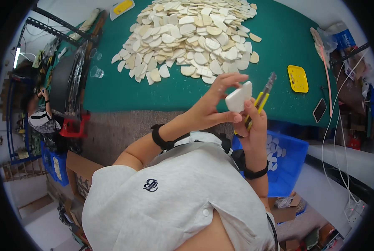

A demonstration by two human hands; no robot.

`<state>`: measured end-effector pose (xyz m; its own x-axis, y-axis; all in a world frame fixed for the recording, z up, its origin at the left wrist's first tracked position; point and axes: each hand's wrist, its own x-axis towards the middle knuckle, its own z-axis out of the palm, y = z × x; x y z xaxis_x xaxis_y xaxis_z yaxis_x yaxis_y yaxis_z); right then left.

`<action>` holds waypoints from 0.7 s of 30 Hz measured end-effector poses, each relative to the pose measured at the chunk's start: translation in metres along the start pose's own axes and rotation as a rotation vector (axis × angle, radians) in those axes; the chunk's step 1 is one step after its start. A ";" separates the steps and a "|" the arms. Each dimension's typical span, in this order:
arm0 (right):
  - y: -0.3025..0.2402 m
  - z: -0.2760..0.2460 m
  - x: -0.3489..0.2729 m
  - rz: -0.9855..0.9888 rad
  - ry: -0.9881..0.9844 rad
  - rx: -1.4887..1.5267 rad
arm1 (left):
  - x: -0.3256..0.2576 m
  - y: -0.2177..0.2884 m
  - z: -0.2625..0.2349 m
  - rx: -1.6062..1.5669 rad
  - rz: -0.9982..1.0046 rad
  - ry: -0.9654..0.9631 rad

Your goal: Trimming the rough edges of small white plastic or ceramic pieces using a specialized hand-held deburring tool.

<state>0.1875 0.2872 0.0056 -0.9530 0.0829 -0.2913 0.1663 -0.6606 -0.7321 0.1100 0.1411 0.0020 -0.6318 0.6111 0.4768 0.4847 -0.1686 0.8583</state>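
Observation:
Between my hands, above the near edge of the table, is a white half-round piece (238, 98) with a scalloped edge. The fingers and thumb of my left hand (212, 102) close around it. Pressed near its lower right side are the fingertips of my right hand (255, 122). That hand also grips a pair of yellow-handled pliers (261, 100), metal jaws pointing up and away. On the table beyond lies a big heap of similar white and cream half-round pieces (195, 39).
The table has a green top (107, 92). At its right are a yellow tray (297, 78) with small bits, a phone (319, 110) and a pink rod (327, 83). A blue bin (293, 167) holding white pieces stands below my right arm. Another person (42, 117) sits far left.

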 end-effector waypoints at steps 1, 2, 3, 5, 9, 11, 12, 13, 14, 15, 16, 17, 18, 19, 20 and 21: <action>-0.001 0.001 -0.001 0.093 -0.030 0.082 | 0.003 -0.003 0.003 0.193 0.148 0.006; 0.002 0.000 -0.003 0.126 -0.030 0.044 | 0.003 -0.005 0.008 0.112 0.110 0.036; 0.007 -0.002 -0.006 0.080 0.015 -0.080 | 0.000 -0.006 0.014 0.024 0.068 0.068; 0.014 -0.004 -0.010 -0.030 0.091 -0.325 | -0.005 -0.006 0.018 -0.186 -0.075 0.096; -0.003 -0.015 -0.016 -0.289 0.003 -0.324 | -0.006 0.009 0.016 -0.413 -0.344 0.144; -0.013 -0.012 -0.021 -0.414 0.064 -0.515 | -0.003 0.014 0.014 -0.470 -0.383 0.162; -0.013 -0.013 -0.024 -0.481 0.099 -0.668 | -0.001 0.018 0.012 -0.426 -0.389 0.156; -0.015 -0.012 -0.026 -0.545 0.135 -0.824 | 0.001 0.022 0.011 -0.385 -0.395 0.151; -0.022 -0.007 -0.029 -0.623 0.111 -0.997 | 0.003 0.024 0.010 -0.343 -0.400 0.147; -0.028 -0.001 -0.031 -0.657 0.096 -1.067 | 0.004 0.025 0.011 -0.335 -0.376 0.148; -0.032 0.005 -0.032 -0.689 0.081 -1.134 | 0.005 0.025 0.012 -0.325 -0.355 0.148; -0.034 0.008 -0.032 -0.721 0.065 -1.201 | 0.006 0.024 0.013 -0.315 -0.333 0.148; -0.033 0.009 -0.030 -0.778 0.064 -1.236 | 0.006 0.024 0.012 -0.275 -0.320 0.141; -0.034 0.010 -0.029 -0.788 0.065 -1.275 | 0.005 0.024 0.011 -0.233 -0.306 0.137; -0.035 0.013 -0.029 -0.797 0.065 -1.314 | 0.005 0.024 0.009 -0.191 -0.293 0.134; -0.036 0.015 -0.029 -0.806 0.065 -1.354 | 0.003 0.023 0.009 -0.163 -0.289 0.140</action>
<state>0.2058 0.2975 0.0494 -0.8932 0.1239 0.4324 -0.2309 0.6986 -0.6772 0.1241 0.1461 0.0215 -0.8111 0.5413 0.2215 0.1781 -0.1322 0.9751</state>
